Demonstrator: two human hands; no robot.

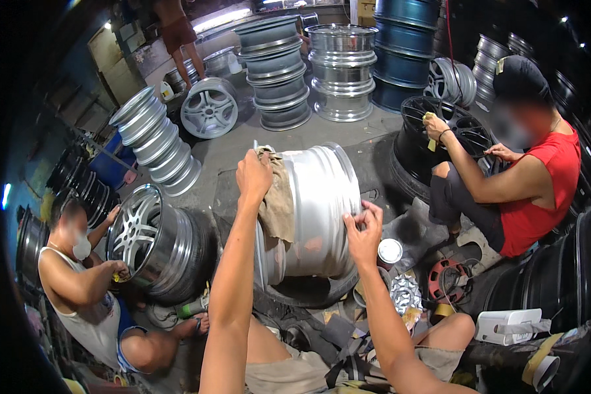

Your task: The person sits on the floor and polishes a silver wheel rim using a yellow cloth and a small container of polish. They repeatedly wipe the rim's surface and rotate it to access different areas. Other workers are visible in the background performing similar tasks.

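In front of me a silver wheel rim [322, 190] lies on its side on a black tire [315, 295]. A brown cloth [276, 203] drapes over the rim's left part. My left hand [254, 176] is closed on the cloth at the rim's left edge, and a thin grey tip sticks up above the fingers. At the rim's right edge, my right hand [365, 233] grips the lip with thumb and fingers. What lies under the cloth is hidden.
Right, a person in red [538, 184] works at a black rim [446, 125]; left, another [85, 295] handles a silver-spoked rim [138, 230]. Stacked rims [272, 72] stand behind. Near my right forearm are a white-lidded can [389, 251], crumpled foil [406, 295] and a red reel [448, 279].
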